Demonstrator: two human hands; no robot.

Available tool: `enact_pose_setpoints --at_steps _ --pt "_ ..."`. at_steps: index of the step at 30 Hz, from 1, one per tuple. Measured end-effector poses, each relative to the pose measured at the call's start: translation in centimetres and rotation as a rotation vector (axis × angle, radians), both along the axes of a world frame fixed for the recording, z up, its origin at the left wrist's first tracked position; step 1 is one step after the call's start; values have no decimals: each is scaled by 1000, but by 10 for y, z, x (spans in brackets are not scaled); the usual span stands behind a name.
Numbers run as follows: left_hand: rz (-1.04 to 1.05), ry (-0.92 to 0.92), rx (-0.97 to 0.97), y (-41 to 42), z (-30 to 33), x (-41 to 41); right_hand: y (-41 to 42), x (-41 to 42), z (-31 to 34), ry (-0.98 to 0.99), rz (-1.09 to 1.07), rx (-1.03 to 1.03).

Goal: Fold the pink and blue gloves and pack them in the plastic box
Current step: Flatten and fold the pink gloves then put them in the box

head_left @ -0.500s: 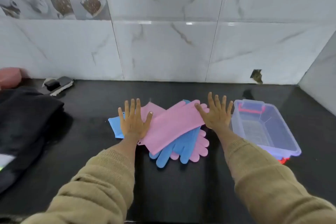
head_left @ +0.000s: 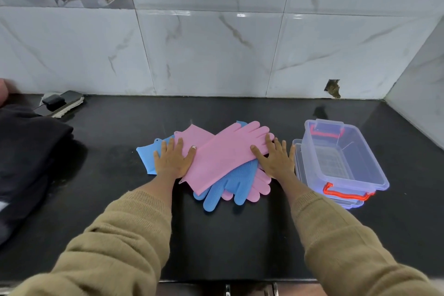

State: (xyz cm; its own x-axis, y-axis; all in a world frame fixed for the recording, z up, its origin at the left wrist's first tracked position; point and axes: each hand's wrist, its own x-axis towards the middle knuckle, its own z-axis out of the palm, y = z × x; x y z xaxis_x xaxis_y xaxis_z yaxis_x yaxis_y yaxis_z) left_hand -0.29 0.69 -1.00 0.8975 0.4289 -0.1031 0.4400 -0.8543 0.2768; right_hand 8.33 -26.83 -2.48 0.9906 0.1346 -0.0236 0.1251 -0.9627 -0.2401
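Far left of frame: dark cloth [head_left: 26,151] heaped on the black table [head_left: 228,235]; a small dark object with a phone-like slab [head_left: 61,102] sits behind it by the tiled wall. Neither is part of the job.

Left of centre: my left hand [head_left: 174,162] lies flat, fingers straight and slightly spread, palm down where the blue glove [head_left: 146,154] cuff meets the lower pink glove [head_left: 192,133]. It grips nothing, only presses.

Centre: the gloves are stacked in a crossed pile, unfolded. The top pink glove [head_left: 223,155] runs on a diagonal, cuff at lower left, fingertips at upper right. Under it a blue glove's fingers [head_left: 223,187] and a pink glove's fingers [head_left: 258,187] poke out toward the bottom of frame.

Right of centre: my right hand [head_left: 276,161], also flat and open, rests on the finger end of the top pink glove. So the hands bracket that glove's long axis, one near each end, well apart.

Right: the plastic box [head_left: 341,158], uncovered and seemingly empty, red handle near its front, just beside the right hand, which is clearly nearer to it.

Judgement: folding not yet begun; the fold would bring one end of the diagonal over to the other.
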Motion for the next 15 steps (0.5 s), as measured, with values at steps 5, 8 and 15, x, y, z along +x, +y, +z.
enact_pose_setpoints --at_steps 5,8,15 --pt "31 -41 24 2 1 5 2 0 -3 -4 5 10" --pt "69 -83 43 3 6 11 4 1 -7 -8 36 29" --pt "47 -82 81 -2 12 20 24 -1 -11 -13 149 154"
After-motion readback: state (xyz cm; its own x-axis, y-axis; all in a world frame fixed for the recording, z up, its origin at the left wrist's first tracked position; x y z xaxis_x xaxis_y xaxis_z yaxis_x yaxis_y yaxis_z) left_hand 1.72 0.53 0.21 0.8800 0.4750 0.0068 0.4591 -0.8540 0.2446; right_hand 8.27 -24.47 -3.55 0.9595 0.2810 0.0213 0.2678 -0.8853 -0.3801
